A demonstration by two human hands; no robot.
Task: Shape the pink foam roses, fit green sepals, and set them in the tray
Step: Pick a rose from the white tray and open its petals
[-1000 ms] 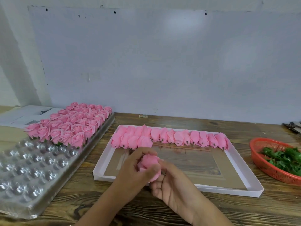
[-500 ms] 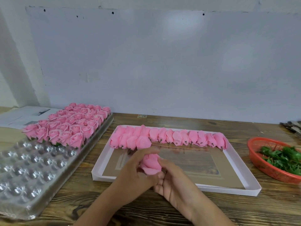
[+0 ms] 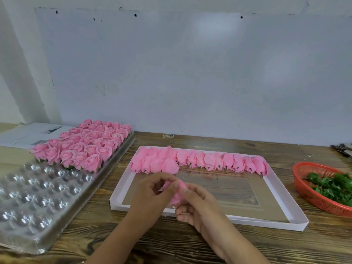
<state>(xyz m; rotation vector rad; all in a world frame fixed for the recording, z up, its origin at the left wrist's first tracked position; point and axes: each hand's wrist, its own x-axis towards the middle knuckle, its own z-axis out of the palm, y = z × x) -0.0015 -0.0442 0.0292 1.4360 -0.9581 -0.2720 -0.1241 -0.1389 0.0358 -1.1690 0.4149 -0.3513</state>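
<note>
Both hands meet over the near edge of a shallow white cardboard box lid (image 3: 297, 224): the left hand (image 3: 150, 195) pinches at a pink foam rose (image 3: 176, 195) while the right hand (image 3: 198, 204) cups it from below with curled fingers. Along the lid's far side lies a row of unshaped pink rose buds (image 3: 200, 161), stubs toward the person. To the left on the wooden table (image 3: 190, 244), a clear plastic blister tray (image 3: 28, 206) holds finished roses (image 3: 83, 145) in its far half, and at the right edge sits a red mesh basket (image 3: 312, 199) of green sepals (image 3: 333, 185).
</note>
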